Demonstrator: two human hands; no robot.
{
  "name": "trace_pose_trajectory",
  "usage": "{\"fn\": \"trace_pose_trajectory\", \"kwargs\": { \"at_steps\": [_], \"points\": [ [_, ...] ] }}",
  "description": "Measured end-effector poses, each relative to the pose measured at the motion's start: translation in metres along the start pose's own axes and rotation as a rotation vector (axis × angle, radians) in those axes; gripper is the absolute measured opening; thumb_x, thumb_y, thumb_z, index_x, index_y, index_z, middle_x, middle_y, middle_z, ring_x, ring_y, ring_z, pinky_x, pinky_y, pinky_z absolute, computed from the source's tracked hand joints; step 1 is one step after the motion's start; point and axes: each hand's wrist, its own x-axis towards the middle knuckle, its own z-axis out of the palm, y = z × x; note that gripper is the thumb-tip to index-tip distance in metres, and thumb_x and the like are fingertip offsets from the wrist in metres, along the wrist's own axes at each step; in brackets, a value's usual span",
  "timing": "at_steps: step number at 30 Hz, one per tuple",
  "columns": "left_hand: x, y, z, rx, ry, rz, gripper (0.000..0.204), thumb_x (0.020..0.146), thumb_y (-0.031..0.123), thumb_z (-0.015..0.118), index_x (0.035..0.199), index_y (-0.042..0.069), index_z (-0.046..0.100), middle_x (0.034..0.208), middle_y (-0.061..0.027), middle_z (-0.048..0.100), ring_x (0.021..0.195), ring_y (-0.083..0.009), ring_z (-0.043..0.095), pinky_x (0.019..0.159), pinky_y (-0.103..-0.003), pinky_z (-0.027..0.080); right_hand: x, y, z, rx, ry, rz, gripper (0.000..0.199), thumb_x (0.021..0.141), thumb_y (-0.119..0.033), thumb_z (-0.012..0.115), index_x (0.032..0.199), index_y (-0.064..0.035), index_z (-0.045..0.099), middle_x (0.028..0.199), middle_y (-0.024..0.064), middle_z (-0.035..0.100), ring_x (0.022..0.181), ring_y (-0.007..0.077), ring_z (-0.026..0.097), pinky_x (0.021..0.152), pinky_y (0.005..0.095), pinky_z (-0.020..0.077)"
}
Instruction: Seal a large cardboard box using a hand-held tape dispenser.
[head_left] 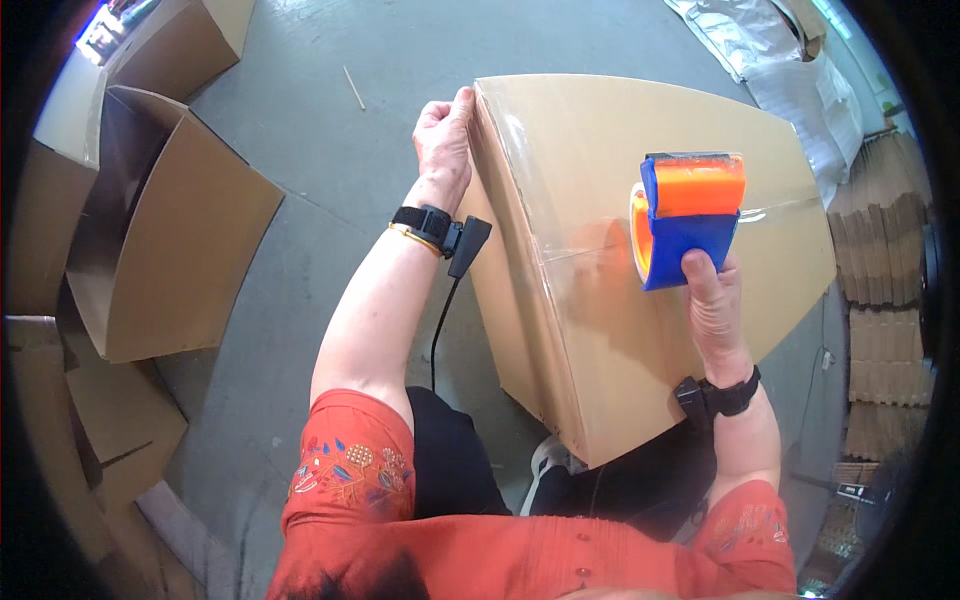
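The work in hand looks like taping up a cardboard box (660, 130), which sits between and below the hands. A seam (565, 256) crosses its upper face under the right hand, and a shiny strip of tape (768, 213) shows on that face just beyond the right hand's fingers and to their right.

The right hand (715, 295) grasps a blue and orange tape dispenser (690, 235) by its near blue end, thumb across the side. The dispenser appears to be held above the box; whether its tape touches the cardboard, I cannot tell. The left hand (445, 135) is curled, its thumb against the box's far left corner; whether its fingers grip the edge is hidden.

The next move seems to call for the left hand to steady that corner while the right hand lines the dispenser up with the seam and presses evenly.

The dispenser's long axis runs away from the person, its orange end farthest from the right wrist and the tape roll (637, 232) on the side facing the left hand. The box's narrow side (520, 290) faces left, and its left edge runs from the left hand's thumb back toward the person's legs. That edge looks longest, but the lens bends shapes, so the box's long axis is uncertain.
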Motion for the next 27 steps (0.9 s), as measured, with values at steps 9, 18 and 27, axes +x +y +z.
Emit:
{"fn": "trace_pose_trajectory", "kwargs": {
  "at_steps": [9,18,27],
  "points": [
    [-0.018,0.017,-0.027,0.772,-0.038,-0.281,0.036,0.096,0.024,0.063,0.12,-0.003,0.061,0.113,-0.0119,0.066,0.096,-0.0179,0.059,0.083,-0.036,0.051,0.002,-0.001,-0.005,0.052,-0.03,0.04,0.046,0.096,-0.03,0.077,0.132,-0.0039,0.065,0.121,0.0025,0.071,0.109,0.0109,0.066,0.097,0.0286,0.0511],
    [-0.055,0.047,0.053,0.683,-0.153,0.092,0.086,0.107,0.065,0.025,0.165,0.004,0.01,0.173,-0.0196,0.0,0.16,-0.0326,-0.004,0.127,-0.053,0.003,0.01,0.0,0.003,0.032,-0.01,0.041,0.041,0.098,-0.03,0.076,0.128,-0.0035,0.068,0.117,0.0006,0.072,0.105,0.0082,0.064,0.096,0.0265,0.0499],
    [-0.051,-0.011,0.007,0.462,-0.149,-0.038,0.084,0.109,0.061,0.018,0.163,-0.001,0.005,0.173,-0.0185,-0.001,0.16,-0.0311,0.001,0.129,-0.044,0.005,0.014,0.005,-0.003,0.038,0.002,0.052,0.039,0.098,-0.032,0.075,0.124,-0.0039,0.07,0.112,-0.0005,0.073,0.1,0.0071,0.064,0.09,0.0257,0.0518]
  ]
}}
